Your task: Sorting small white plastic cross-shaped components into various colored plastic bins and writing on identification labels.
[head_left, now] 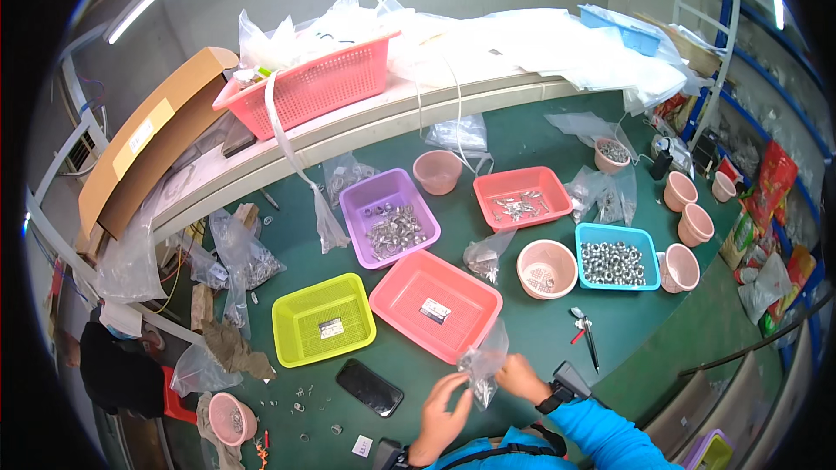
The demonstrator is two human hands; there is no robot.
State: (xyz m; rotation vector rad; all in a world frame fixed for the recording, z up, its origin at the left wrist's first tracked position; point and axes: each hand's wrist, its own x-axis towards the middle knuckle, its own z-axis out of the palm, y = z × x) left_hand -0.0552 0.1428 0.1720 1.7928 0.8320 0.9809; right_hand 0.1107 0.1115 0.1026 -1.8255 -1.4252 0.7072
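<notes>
Near the table's front edge, a small see-through plastic bag [484, 371] with small metal parts in it hangs between my hands. My left hand [442, 416] curls its thumb and fingers against the bag's left side. On the other side my right hand [521, 378] is closed, pinching the bag's edge; its fingertips are partly hidden. Just beyond the bag is a pink-red tray [409, 296] with a printed label lying in it. A yellow-green basket [300, 339], also with a label inside, stands to its left. A black phone [370, 388] lies left of my left hand.
Behind stand a purple basin [353, 200] of metal rings, a red tray [557, 187] of small metal parts, a blue tray [616, 232] of nuts and a pink bowl [547, 292]. A pen [592, 348] lies to the right. A raised shelf [383, 126] runs along the back.
</notes>
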